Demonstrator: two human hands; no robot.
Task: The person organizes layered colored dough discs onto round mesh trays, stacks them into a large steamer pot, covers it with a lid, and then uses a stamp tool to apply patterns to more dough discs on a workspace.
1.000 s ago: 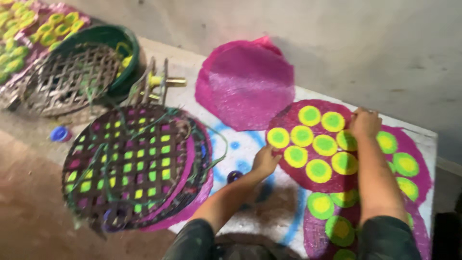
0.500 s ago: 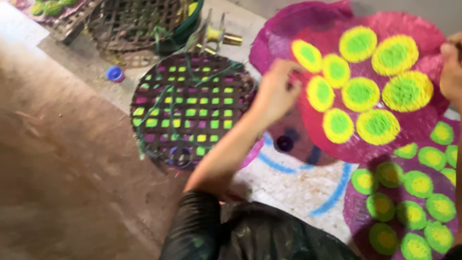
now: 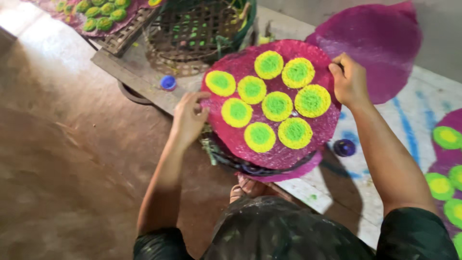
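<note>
Here both hands hold one round magenta disc (image 3: pixel 274 144) w/ seven yellow-and-green spots, flat-ish & facing up, over the stack of woven bamboo trays (image 3: pixel 231 156) at the platform edge. Left hand (image 3: pixel 188 118) pinches the disc's left rim, thumb on top, fingers curled under; right hand (image 3: pixel 350 79) is clamped on the upper right rim, fingers folded over it. Plain magenta disc (image 3: pixel 380 43) lies just beyond, partly under the held one. Blue bottle cap (image 3: pixel 168 83) sits near the left hand; a dark purple cap (image 3: pixel 344 147) lies on the paint-streaked white sheet (image 3: pixel 409 139). More spotted discs (image 3: pixel 445 163) at far right.
</note>
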